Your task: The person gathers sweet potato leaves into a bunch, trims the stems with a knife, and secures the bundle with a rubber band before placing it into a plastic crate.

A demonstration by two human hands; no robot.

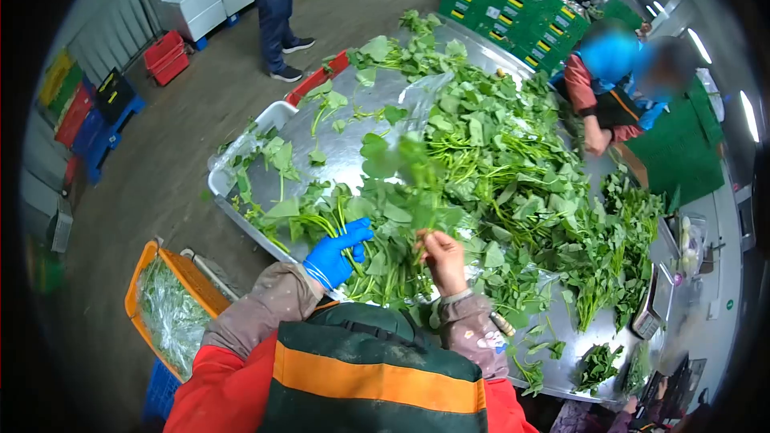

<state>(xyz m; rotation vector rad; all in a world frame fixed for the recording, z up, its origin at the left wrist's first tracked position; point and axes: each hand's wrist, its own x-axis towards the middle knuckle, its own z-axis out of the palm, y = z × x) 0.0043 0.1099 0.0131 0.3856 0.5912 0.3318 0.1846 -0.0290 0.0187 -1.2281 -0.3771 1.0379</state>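
Note:
My left hand [337,256], in a blue glove, is closed round the stems of a bunch of leafy greens [311,216] at the near left of the metal table [365,108]. My bare right hand [444,263] pinches the stems of a leafy sprig [417,172], held upright and smeared by motion. A wide heap of loose leafy greens [497,160] spreads over the table beyond and to the right of both hands. More stems lie just below and between my hands.
An orange crate [144,273] lined with plastic and filled with greens stands at lower left. A scale [651,309] sits at the table's right. One co-worker [585,88] leans over the far right edge; another person [273,8] stands behind. Green crates [497,0] are stacked at the back.

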